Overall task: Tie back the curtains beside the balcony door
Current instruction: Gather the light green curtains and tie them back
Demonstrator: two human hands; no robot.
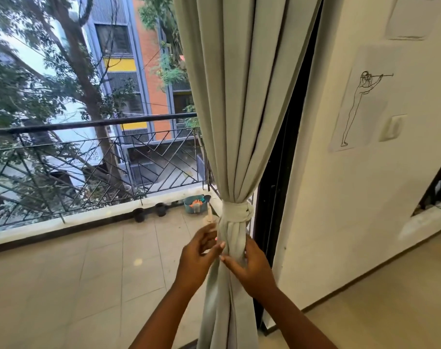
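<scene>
Curtain (242,102) tied, hands (201,258) seemingly touching.

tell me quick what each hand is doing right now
Left hand: open, fingertips touching the curtain below the tieback.
Right hand: fingers curled round the gathered curtain.

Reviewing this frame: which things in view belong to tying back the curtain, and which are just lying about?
Part of the job:
- pale grey-green fabric curtain
- matching fabric tie-back band knotted round it
- left hand and right hand, both on the curtain below the band

Just lying about:
- teal plastic basket
- two small black pots
- line drawing on the wall
- black metal balcony railing
</scene>
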